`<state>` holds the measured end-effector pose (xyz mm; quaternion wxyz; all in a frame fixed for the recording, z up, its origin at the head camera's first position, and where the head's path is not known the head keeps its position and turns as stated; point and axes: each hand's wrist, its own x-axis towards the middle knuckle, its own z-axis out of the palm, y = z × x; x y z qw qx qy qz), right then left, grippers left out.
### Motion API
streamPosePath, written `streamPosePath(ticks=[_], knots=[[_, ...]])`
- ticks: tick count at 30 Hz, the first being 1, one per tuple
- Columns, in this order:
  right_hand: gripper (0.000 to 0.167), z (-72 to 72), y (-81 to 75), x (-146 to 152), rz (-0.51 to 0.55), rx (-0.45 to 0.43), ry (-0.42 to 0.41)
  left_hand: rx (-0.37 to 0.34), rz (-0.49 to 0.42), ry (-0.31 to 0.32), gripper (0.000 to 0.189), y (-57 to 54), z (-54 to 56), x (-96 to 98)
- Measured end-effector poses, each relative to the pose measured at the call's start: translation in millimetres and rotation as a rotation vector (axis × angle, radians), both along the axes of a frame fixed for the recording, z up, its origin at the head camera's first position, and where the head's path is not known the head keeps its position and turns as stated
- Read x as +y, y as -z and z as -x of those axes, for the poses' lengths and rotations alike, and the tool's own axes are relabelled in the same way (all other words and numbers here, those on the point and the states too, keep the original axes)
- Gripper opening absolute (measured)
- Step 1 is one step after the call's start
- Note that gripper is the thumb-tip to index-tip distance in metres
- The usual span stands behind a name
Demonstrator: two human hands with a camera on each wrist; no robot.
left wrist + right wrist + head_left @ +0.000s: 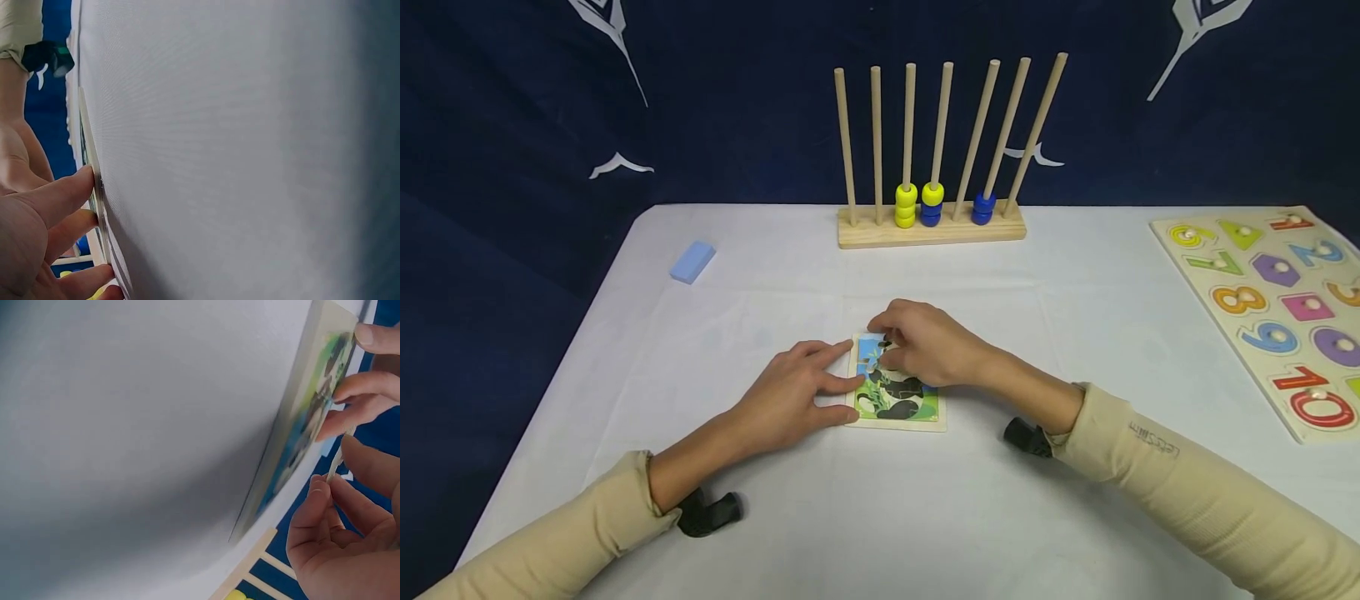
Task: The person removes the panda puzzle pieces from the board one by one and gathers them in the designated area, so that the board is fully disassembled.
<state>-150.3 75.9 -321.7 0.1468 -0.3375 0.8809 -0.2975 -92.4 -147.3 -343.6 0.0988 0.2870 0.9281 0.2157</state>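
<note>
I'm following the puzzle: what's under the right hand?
In the head view, the panda puzzle runs beneath the right hand, which covers its upper right part; the picture there is hidden.

A white cloth (910, 517) with faint fold creases covers the table, its far left corner rounded. Behind it and along its left side spreads a dark navy backdrop (737, 100), bearing large white motifs (617, 37) at far left and far right, smaller curved marks (620, 162) lower down. Soft light falls over the tabletop.
</note>
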Motion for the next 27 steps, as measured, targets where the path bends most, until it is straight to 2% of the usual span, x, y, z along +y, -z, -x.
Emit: streamPosePath(ticks=[6, 11, 15, 19, 24, 27], knots=[[0.035, -0.4, -5.3, 11, 0.019, 0.000, 0.024, -0.011, 0.025, 0.011, 0.042, -1.4, 1.8, 0.4], [0.035, -2.3, -8.4, 22, 0.058, 0.003, 0.045, -0.028, 0.109, 0.059, 0.045, -4.9, 3.1, 1.1], [0.035, -3.6, -8.3, 31, 0.082, 0.019, 0.065, -0.014, 0.141, 0.090, 0.046, -7.3, 6.5, 0.6], [0.037, -6.5, -6.8, 38, 0.082, 0.030, 0.079, -0.009, 0.124, 0.086, 0.047, -7.6, 7.4, -0.9], [0.043, -11.8, -5.4, 49, 0.061, 0.001, 0.131, 0.001, 0.062, 0.052, 0.047, -4.3, 6.9, -0.6], [0.040, -14.3, -5.3, 57, 0.060, 0.004, 0.153, 0.004, 0.030, 0.036, 0.047, -3.4, 7.3, -0.2]])
